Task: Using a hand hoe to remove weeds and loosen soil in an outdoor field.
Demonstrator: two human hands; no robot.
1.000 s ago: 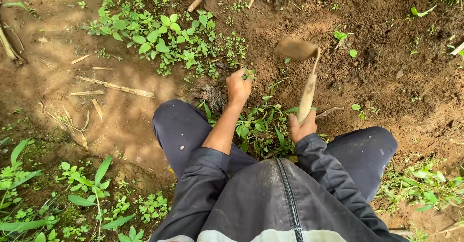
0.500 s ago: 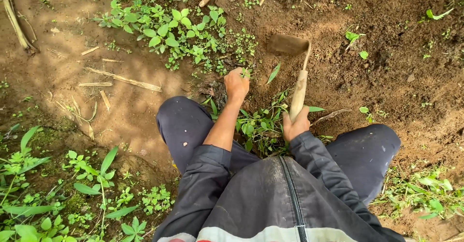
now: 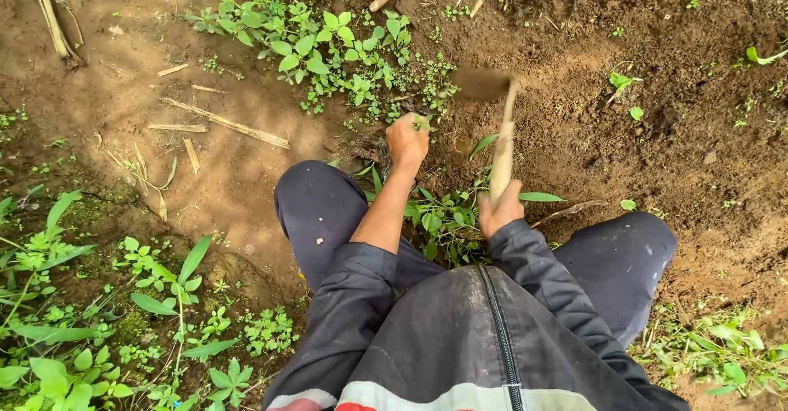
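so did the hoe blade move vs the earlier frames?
Yes. The hoe blade, blurred in motion, now sits closer to the weed patch and the left hand than one second ago. The right hand grips the handle.

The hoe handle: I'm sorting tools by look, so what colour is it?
Pale tan wood, in the head view: the hoe handle, held in the right hand.

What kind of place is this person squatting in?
Probably a garden plot or small field outdoors. The ground is bare brown soil with patches of leafy weeds. The right hand holds a small wooden-handled hoe, and the left hand grips a weed.
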